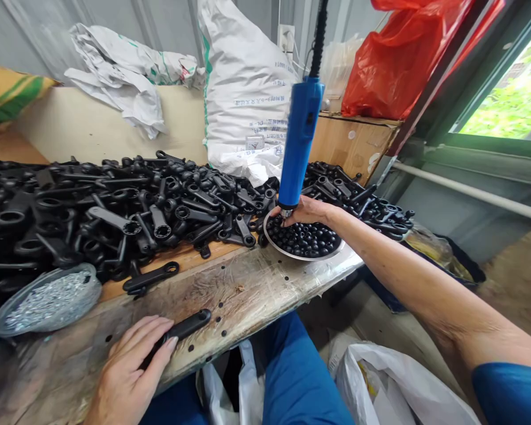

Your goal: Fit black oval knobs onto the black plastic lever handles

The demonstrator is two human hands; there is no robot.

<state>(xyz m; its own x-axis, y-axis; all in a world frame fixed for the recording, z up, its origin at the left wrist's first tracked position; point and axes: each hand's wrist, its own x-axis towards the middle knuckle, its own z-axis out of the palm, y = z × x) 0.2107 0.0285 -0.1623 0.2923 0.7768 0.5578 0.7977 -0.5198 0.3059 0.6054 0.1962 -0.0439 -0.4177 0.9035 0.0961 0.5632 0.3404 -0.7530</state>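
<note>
My left hand [135, 369] is closed around a black plastic crank handle [188, 324], which lies along the worn bench top near its front edge. Out to the right, my right hand [307, 211] reaches into a metal bowl [292, 257] full of small black round caps [312, 239]. Its fingertips are among the caps at the bowl's far left, partly hidden behind a blue electric screwdriver [298, 141] that hangs upright above the bowl. Whether those fingers hold a cap I cannot make out. Another black crank handle [153, 277] lies alone on the bench.
A large heap of black crank handles [115, 195] covers the back of the bench [243, 295]. At left stands a clear tub [91, 295] of small silver screws [48, 301]. A white woven sack [248, 77] and red plastic bag [389, 59] stand behind. Open white bags [393, 372] sit below.
</note>
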